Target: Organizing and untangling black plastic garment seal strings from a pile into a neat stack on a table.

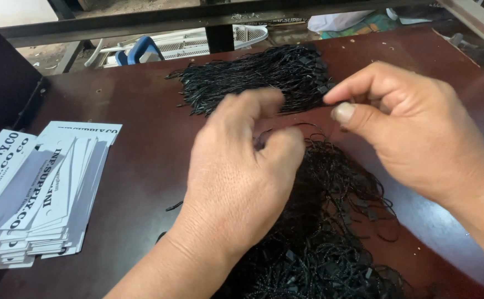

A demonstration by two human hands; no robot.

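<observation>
While both hands hover over a dark red table, left hand is curled shut, pinching a thin black cord w/ thumb & fingers. Right hand pinches closed just beside it, near a neat cord bundle. Loose cord pile lies below; white tags stacked far left.

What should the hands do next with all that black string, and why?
Probably draw one string free. The left hand and right hand both pinch above the loose tangle of black strings, close together, with a thin strand seemingly between them. The neat bundle lies behind, and the white paper tags wait at the left, untouched.
</observation>
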